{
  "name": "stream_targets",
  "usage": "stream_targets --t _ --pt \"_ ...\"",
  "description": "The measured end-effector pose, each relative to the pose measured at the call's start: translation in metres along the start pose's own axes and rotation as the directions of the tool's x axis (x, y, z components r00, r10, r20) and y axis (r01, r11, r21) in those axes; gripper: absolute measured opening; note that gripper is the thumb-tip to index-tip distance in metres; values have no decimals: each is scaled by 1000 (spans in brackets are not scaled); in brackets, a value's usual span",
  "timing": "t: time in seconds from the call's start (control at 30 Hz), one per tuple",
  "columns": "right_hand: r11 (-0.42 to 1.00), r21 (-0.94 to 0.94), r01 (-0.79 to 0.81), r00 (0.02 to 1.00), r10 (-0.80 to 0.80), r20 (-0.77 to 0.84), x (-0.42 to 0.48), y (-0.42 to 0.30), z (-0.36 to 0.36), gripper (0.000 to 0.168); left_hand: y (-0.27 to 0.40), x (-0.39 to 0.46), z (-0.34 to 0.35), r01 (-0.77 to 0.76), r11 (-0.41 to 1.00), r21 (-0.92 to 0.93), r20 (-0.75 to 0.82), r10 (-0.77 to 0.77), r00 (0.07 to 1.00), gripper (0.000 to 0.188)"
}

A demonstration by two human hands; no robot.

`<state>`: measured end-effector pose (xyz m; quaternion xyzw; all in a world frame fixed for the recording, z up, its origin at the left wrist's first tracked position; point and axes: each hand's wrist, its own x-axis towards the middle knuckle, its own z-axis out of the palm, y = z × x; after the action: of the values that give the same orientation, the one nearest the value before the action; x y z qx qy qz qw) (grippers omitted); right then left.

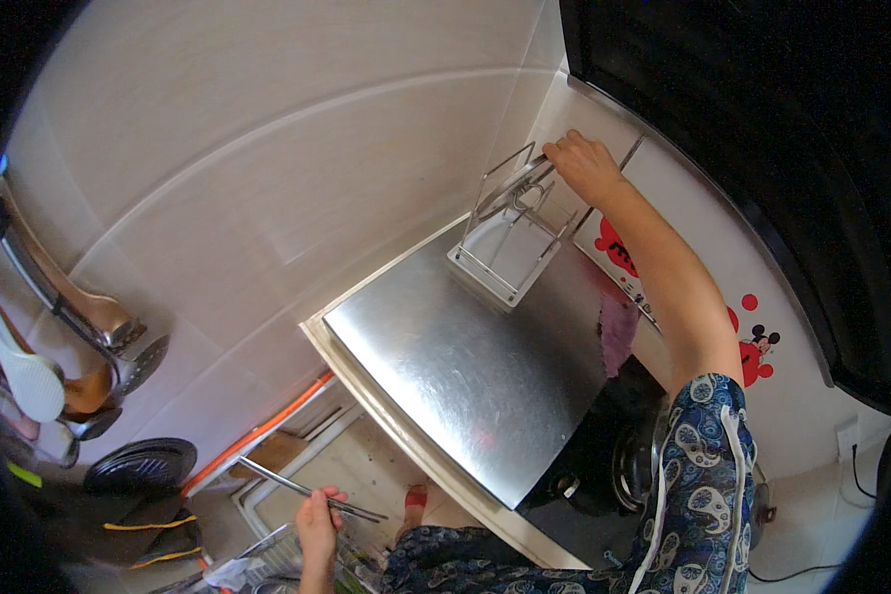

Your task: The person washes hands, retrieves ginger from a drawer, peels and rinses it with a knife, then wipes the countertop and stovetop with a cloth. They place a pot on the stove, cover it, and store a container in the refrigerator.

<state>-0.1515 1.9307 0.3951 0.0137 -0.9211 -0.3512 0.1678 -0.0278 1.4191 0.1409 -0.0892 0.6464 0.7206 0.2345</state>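
Observation:
My left hand, low in the view, holds a pair of metal chopsticks over the floor beside the counter. With my right arm stretched out, my right hand grips the rim of a round metal pot lid. The lid stands on edge in a wire lid rack with a white drip tray. This rack sits in the back corner of the stainless steel counter. My fingertips at the lid's edge are partly hidden.
A purple cloth lies by the wall, next to the black stove with a pan on it. Ladles and a white rice paddle hang at the left. A black range hood overhangs the right side. A plastic basket is below my left hand.

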Motion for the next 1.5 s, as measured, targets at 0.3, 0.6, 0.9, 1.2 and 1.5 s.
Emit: stream_targets --t 0.3,0.6,0.9,1.2,1.5 --pt "995 -13 98 994 -98 -41 23 -18 3 10 -23 -23 -13 55 998 -9 -63 -56 996 32" --pt "996 -85 -27 991 16 -134 12 9 -43 14 -33 -25 -24 34 999 -2 -70 -34 997 34" --pt "949 315 -9 937 118 -330 -42 -15 -173 13 -42 -58 -23 -70 996 -56 -193 58 980 32" --pt "414 906 90 985 -172 -19 -170 -143 -250 23 -73 -237 4 -306 947 -103 -256 272 928 30" --pt "-87 898 431 582 -734 -350 -298 -373 -375 22 -186 -519 -82 -226 969 -102 -791 58 609 31"
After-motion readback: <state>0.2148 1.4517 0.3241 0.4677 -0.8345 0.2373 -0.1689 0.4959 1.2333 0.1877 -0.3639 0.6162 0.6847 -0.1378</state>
